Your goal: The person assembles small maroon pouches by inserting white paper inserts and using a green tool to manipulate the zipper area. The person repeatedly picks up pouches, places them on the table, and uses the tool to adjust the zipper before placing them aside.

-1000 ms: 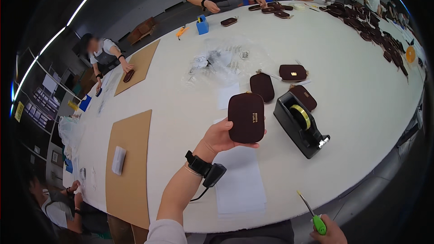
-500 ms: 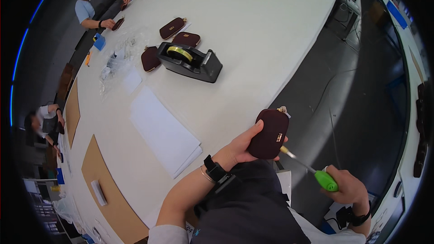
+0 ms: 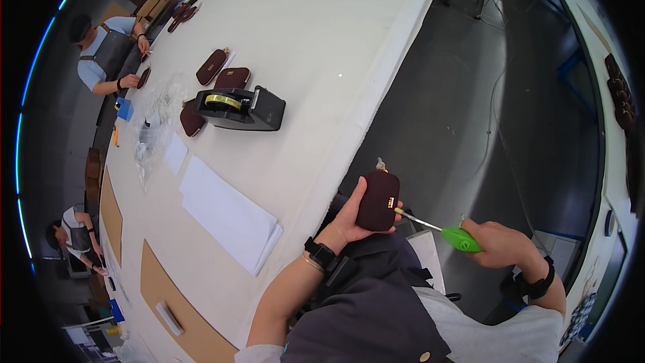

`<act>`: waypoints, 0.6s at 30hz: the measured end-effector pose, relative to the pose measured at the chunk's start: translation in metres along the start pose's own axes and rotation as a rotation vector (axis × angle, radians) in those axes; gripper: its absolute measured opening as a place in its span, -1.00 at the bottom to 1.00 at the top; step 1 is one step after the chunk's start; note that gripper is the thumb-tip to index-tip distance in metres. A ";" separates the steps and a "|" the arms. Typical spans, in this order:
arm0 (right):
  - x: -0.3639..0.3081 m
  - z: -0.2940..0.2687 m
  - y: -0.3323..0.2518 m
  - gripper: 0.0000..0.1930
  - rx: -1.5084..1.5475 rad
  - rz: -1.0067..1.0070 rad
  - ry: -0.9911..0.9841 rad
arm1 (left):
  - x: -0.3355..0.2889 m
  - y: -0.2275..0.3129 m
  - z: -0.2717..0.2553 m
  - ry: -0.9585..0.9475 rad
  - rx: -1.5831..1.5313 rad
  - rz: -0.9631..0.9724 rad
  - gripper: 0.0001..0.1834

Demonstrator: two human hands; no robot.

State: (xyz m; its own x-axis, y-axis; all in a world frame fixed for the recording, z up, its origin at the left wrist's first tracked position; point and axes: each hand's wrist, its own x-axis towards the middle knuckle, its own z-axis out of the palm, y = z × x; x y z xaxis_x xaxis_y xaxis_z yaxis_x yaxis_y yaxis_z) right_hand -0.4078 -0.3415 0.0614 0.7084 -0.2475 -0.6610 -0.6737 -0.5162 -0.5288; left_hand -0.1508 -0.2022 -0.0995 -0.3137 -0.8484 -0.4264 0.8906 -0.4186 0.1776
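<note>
My left hand (image 3: 347, 220) grips a dark maroon zip pouch (image 3: 376, 203) upright over my lap, beside the table edge. Gold-coloured marking shows on the pouch's face, and its zip pull sticks up at the top. In my right hand (image 3: 502, 243) is a tool with a green handle (image 3: 461, 239), a thin metal shaft and a yellowish tip. That tip is at the pouch's right side, close to my left fingertips; whether it touches the pouch I cannot tell.
On the white table (image 3: 322, 47) stands a black tape dispenser (image 3: 259, 111) among several maroon pouches (image 3: 212, 66). White paper sheets (image 3: 228, 212), clear plastic bags (image 3: 156, 117) and brown cardboard (image 3: 161, 289) lie nearer. Two co-workers (image 3: 101, 54) sit along the far-left side.
The view has shifted, so the table and its things sit further left. My right hand has come up slightly, and the tool now lies flatter beside the pouch, which stays in my left hand.
</note>
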 end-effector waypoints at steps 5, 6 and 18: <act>0.014 0.001 -0.005 -0.71 0.002 -0.002 0.031 | 0.005 -0.001 -0.019 -0.016 0.053 -0.033 -0.14; 0.015 0.001 -0.008 -0.72 0.002 -0.014 -0.034 | 0.004 -0.001 -0.019 0.014 0.082 -0.037 -0.15; 0.038 0.017 -0.014 -0.61 0.221 -0.141 0.355 | -0.003 -0.007 0.015 -0.131 -0.110 -0.140 -0.30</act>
State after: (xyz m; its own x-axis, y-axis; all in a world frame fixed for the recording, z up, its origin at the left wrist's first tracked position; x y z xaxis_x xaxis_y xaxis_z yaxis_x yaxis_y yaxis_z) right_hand -0.3749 -0.3296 0.0347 0.7987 -0.4737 -0.3710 -0.5671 -0.3868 -0.7272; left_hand -0.1607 -0.2014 -0.0861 -0.4703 -0.8226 -0.3195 0.8638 -0.5032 0.0239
